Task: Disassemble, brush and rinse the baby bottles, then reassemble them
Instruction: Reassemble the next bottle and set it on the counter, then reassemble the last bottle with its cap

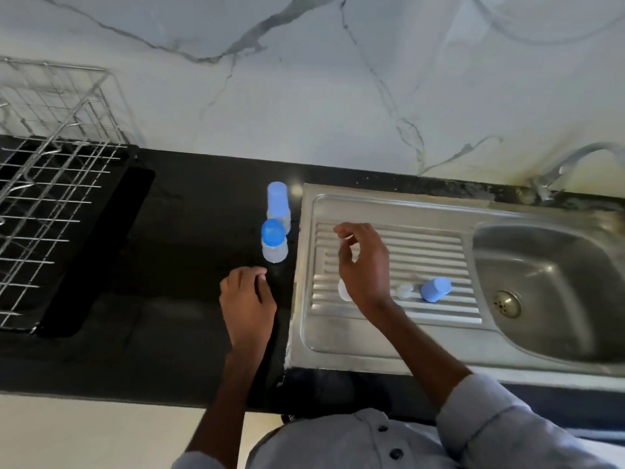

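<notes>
Nearest the camera are the person's grey sleeves; from them the left hand (248, 301) reaches over the dark tabletop (189, 292), its fingers loosely curled and holding nothing, just short of the near bottle (274, 243) with its blue cap. A second capped bottle (278, 204) stands right behind it. The right hand (363, 262) hovers over the ribbed draining board (436, 245) of the sink, fingers relaxed and apart, empty as far as I can tell. On the ribs lie a loose blue cap (435, 289), a small clear piece (404, 291) and a pale part (344, 290) half hidden by the wrist. Disassembly seems underway: one bottle is apart, two are untouched. Next, probably, the left hand must grip the near bottle so its cap can be taken off.
</notes>
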Demonstrator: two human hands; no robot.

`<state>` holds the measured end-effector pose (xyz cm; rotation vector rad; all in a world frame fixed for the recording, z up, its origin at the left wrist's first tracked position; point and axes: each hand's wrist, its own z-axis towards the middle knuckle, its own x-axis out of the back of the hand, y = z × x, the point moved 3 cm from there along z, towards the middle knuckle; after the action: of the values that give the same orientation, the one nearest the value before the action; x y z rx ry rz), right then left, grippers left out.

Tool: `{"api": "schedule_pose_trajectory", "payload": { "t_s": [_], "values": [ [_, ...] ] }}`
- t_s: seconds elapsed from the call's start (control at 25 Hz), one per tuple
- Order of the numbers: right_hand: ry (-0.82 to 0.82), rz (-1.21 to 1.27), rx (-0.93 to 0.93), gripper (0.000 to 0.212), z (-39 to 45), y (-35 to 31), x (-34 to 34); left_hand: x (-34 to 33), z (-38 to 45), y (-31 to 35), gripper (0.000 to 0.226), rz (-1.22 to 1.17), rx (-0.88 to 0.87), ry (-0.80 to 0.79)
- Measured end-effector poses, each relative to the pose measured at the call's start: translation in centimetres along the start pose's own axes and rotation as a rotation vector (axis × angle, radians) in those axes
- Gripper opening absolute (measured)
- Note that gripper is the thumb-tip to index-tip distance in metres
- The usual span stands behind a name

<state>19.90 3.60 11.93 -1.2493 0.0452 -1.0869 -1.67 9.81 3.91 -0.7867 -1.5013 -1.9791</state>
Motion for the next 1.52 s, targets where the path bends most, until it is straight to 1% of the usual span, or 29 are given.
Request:
{"api": "schedule_pose_trajectory", "payload": {
  "t_s": [0.08, 0.16, 0.24, 0.32, 0.4, 0.48, 0.56, 0.68, 0.76, 0.8, 0.92, 0.96, 1.0, 1.04, 1.08, 1.16, 1.24, 1.36, 1.4, 1.44, 1.52],
  "values": [
    [0.041, -0.045, -0.007, 0.03, 0.1, 2.2, 3.5, -0.8, -2.0, 2.8, 0.026, -0.149, -0.066, 0.003],
    [0.019, -0.142, -0.047, 0.027, -0.1, 4.7, 6.2, -1.8, -3.0, 5.9, 0.03, -0.253, -0.133, -0.056],
    [-0.098, -0.285, -0.058, 0.026, -0.6, 7.0, 8.0, -2.6, -3.3, 8.8, 0.033, -0.295, -0.2, -0.109],
    [-0.309, -0.491, -0.048, 0.034, -1.2, 9.0, 8.6, -3.1, -3.4, 11.2, 0.035, -0.299, -0.235, -0.129],
    [-0.512, -0.682, -0.026, 0.044, -1.8, 10.9, 8.4, -3.5, -3.7, 13.1, 0.035, -0.299, -0.225, -0.124],
    [-0.658, -0.766, 0.007, 0.049, -2.4, 12.2, 7.3, -3.8, -4.3, 14.4, 0.032, -0.285, -0.203, -0.108],
    [-0.733, -0.789, 0.033, 0.046, -2.7, 12.9, 6.1, -4.2, -5.1, 15.2, 0.029, -0.251, -0.181, -0.11],
    [-0.744, -0.806, 0.051, 0.033, -2.4, 13.6, 5.6, -4.4, -5.9, 16.5, 0.027, -0.227, -0.147, -0.108],
    [-0.66, -0.698, 0.029, 0.034, -1.8, 13.4, 6.3, -4.5, -6.3, 17.3, 0.028, -0.26, -0.132, -0.07],
    [-0.57, -0.567, 0.011, 0.035, -1.3, 13.2, 7.1, -4.5, -6.6, 17.7, 0.028, -0.287, -0.127, -0.041],
    [-0.2, 0.016, -0.028, 0.035, 0.2, 12.1, 11.1, -4.7, -7.7, 19.2, 0.029, -0.394, -0.109, 0.046],
    [-0.124, 0.192, -0.054, 0.034, 0.5, 11.8, 12.7, -5.0, -8.1, 19.8, 0.03, -0.431, -0.093, 0.067],
    [-0.073, 0.311, -0.081, 0.033, 1.0, 11.5, 14.2, -5.3, -8.4, 20.5, 0.032, -0.464, -0.072, 0.08],
    [-0.029, 0.361, -0.088, 0.03, 1.7, 11.2, 15.4, -5.7, -8.7, 21.2, 0.034, -0.494, -0.052, 0.083],
    [-0.005, 0.34, -0.081, 0.027, 2.4, 11.1, 16.3, -6.2, -8.9, 21.9, 0.035, -0.518, -0.04, 0.078],
    [-0.021, 0.211, -0.101, 0.024, 4.0, 11.4, 17.4, -7.1, -8.7, 22.8, 0.036, -0.542, -0.021, 0.054],
    [-0.013, 0.112, -0.057, 0.028, 4.8, 11.5, 18.1, -7.9, -8.3, 23.4, 0.036, -0.568, -0.005, 0.022],
    [-0.034, 0.06, -0.053, 0.029, 5.2, 10.8, 18.0, -8.5, -6.8, 23.8, 0.031, -0.646, 0.044, -0.028],
    [-0.067, 0.07, -0.073, 0.027, 5.2, 10.5, 17.9, -8.6, -6.1, 24.0, 0.028, -0.705, 0.057, -0.054],
    [-0.16, 0.117, -0.142, 0.023, 5.5, 10.1, 17.7, -8.7, -5.3, 24.2, 0.025, -0.781, 0.065, -0.088],
    [-0.449, 0.311, -0.361, 0.014, 5.8, 9.4, 17.1, -8.6, -3.7, 24.5, 0.024, -0.892, 0.065, -0.21]
  ]
}}
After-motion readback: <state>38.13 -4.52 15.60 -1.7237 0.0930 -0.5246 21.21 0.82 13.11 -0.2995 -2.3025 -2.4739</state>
